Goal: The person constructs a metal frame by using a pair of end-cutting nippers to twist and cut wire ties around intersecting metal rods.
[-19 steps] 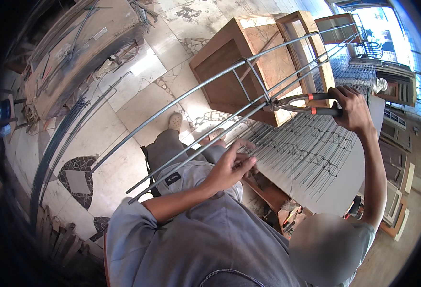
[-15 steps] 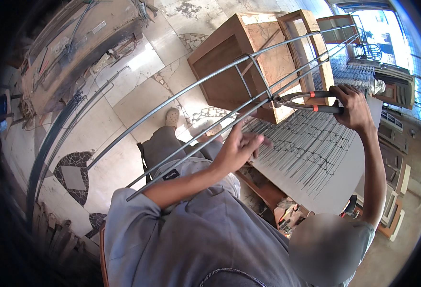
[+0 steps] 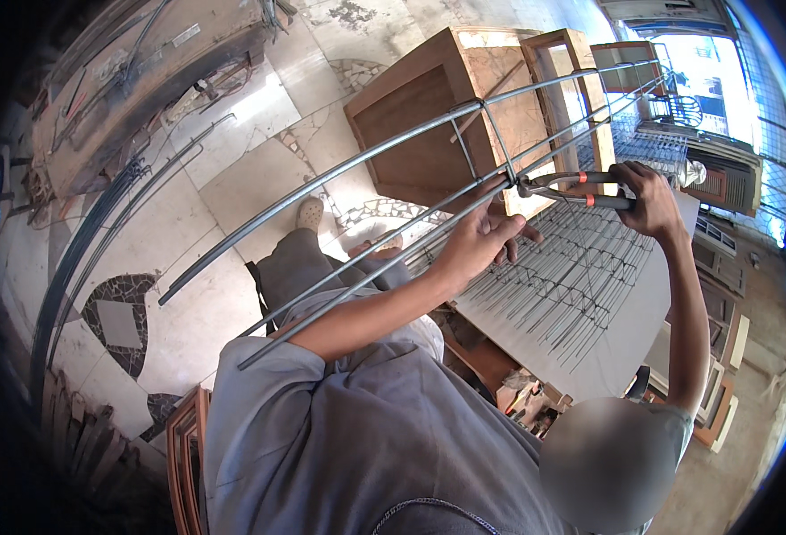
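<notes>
A long cage of steel rebar rods [image 3: 322,178], joined by thin square stirrups, runs slantwise in front of me. My right hand [image 3: 650,198] is wrapped round the black handles of a pair of end-cutting pliers [image 3: 580,187] with red bands. Their jaws sit at a corner where a stirrup meets a lower rod. Just below that joint is my left hand [image 3: 487,241]; its index finger reaches up against the rod. The thumb stands apart, and the other fingers are loosely curled. Any tie wire there is too small to make out.
A wooden cabinet [image 3: 420,116] stands behind the cage. To the right, many thin tied rods [image 3: 562,276] lie on a pale board [image 3: 536,348]. Bent rods [image 3: 90,241] lie on the tiled floor at left, near a worn bench [image 3: 134,98].
My left hand has moved up and right, its index finger now at the joint. The pliers stay at that joint, with my right hand shifted slightly left.
</notes>
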`<state>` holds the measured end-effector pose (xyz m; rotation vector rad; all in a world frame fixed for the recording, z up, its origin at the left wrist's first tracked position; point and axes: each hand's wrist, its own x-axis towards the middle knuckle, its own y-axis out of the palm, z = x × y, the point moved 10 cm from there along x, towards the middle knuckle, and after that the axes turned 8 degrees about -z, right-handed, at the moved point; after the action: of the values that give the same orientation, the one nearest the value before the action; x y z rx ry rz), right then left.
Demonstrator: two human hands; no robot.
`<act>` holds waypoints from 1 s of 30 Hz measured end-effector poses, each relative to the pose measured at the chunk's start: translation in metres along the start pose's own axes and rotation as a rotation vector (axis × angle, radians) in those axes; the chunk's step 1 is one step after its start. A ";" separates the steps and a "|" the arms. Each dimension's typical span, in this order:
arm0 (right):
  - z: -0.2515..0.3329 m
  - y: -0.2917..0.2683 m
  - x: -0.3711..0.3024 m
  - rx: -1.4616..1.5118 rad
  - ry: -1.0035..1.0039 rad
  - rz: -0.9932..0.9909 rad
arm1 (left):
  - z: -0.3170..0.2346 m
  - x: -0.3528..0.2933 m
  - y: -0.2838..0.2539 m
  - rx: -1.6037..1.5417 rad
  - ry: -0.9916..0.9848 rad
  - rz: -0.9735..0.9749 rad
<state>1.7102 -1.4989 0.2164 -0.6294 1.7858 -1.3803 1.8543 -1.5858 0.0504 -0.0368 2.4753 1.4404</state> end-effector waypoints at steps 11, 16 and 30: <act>0.017 -0.004 -0.004 -0.051 0.079 0.037 | -0.001 0.000 -0.001 -0.034 0.010 -0.034; 0.022 0.000 -0.003 -0.056 0.099 0.078 | 0.002 -0.001 -0.005 -0.041 0.023 -0.078; 0.047 -0.023 -0.041 -0.320 0.126 -0.042 | 0.005 -0.002 0.005 -0.244 -0.125 -0.041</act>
<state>1.7707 -1.5007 0.2447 -0.7645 2.1293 -1.1927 1.8567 -1.5796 0.0527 -0.0439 2.1766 1.6653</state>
